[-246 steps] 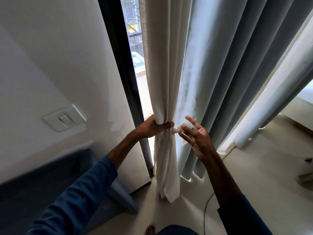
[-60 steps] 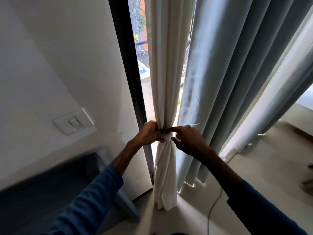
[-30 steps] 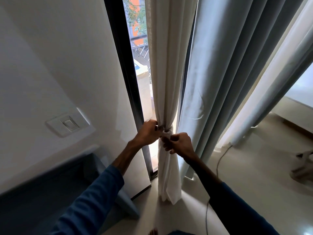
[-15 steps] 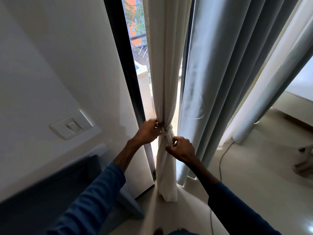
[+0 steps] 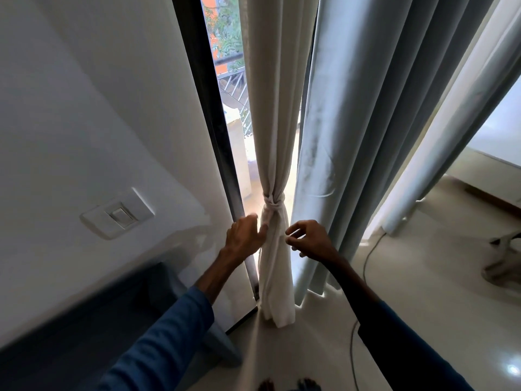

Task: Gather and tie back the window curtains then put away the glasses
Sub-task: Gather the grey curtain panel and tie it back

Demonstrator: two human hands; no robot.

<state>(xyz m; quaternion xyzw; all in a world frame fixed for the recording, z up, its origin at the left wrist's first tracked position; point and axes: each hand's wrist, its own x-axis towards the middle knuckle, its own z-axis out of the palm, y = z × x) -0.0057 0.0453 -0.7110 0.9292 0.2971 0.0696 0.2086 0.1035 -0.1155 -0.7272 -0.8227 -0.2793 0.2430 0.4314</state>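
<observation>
A cream sheer curtain [image 5: 275, 108] hangs gathered into a narrow bundle beside the dark window frame [image 5: 210, 114]. A cream tie band [image 5: 273, 202] is knotted around the bundle. My left hand [image 5: 244, 237] hovers just left of the bundle below the knot, fingers loose and holding nothing. My right hand [image 5: 308, 240] hovers just right of the bundle, fingers curled but apart and off the cloth. A thick grey-blue curtain [image 5: 375, 122] hangs to the right. No glasses are in view.
A white wall with a light switch [image 5: 118, 217] stands at the left, above a dark blue seat [image 5: 84, 328]. A thin cable [image 5: 363, 266] runs over the pale floor at the right. A chair base [image 5: 501, 266] shows at the far right edge.
Both hands have come off the knot and dropped a little below it. The tie band now stays around the sheer curtain on its own.
</observation>
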